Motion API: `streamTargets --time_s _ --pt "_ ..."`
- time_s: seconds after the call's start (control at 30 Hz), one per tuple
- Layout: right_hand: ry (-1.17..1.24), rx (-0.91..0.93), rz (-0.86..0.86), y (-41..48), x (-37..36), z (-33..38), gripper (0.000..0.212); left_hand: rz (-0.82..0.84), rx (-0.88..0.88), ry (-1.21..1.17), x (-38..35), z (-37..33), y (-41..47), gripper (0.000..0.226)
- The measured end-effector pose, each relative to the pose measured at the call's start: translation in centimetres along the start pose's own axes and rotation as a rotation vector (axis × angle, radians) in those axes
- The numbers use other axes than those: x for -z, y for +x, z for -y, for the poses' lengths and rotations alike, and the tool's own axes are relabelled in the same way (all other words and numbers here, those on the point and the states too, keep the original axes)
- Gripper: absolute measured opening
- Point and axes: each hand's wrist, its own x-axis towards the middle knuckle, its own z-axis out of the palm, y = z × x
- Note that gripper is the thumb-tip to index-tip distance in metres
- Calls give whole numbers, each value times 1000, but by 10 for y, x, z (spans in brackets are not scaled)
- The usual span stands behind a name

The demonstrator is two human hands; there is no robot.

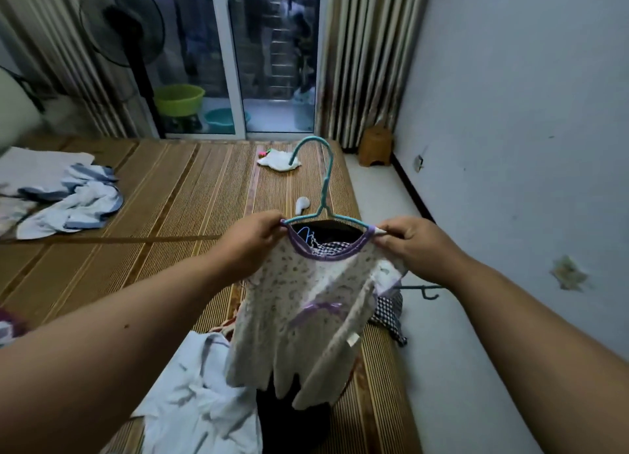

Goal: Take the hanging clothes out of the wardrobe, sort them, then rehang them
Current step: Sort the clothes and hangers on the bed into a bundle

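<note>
Purple trim edges the neckline of the small white floral-print top point(306, 317), and both hands pinch it there. The left hand point(253, 234) grips one shoulder and the right hand point(413, 241) the other, each over an end of the teal plastic hanger point(323, 195), whose hook points away from the person. The top hangs in the air above the bed's woven bamboo mat point(170, 198). Just below it lie a black garment point(296, 423), a checked cloth point(389, 312) and a crumpled white shirt point(197, 395). A blue-and-white striped heap point(78, 201) sits well apart to the left. The clothes look to be out of the wardrobe and this top is being fitted to its hanger, while the loose piles are not yet hung. The wardrobe itself is out of view.
</note>
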Motion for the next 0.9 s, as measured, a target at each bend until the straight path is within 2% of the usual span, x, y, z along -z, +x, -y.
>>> streamTargets --time_s 0.13,0.37,0.47,0.63,0.73,0.9 --pt "-99 -59 -22 5 35 -53 14 -82 55 20 -16 -25 23 16" --pt "-93 32 24 51 110 -148 36 -147 260 -51 -68 -90 70 12" --pt "-120 76 101 73 145 -178 33 -170 352 -84 -91 -125 85 13" --pt "-188 150 192 103 190 -202 24 -154 430 -1 -120 -156 102 15" --pt "-222 182 221 119 205 -214 30 -176 452 31 -128 -165 112 14" --pt "-214 172 217 137 215 -225 22 -147 504 -60 -148 -164 122 10"
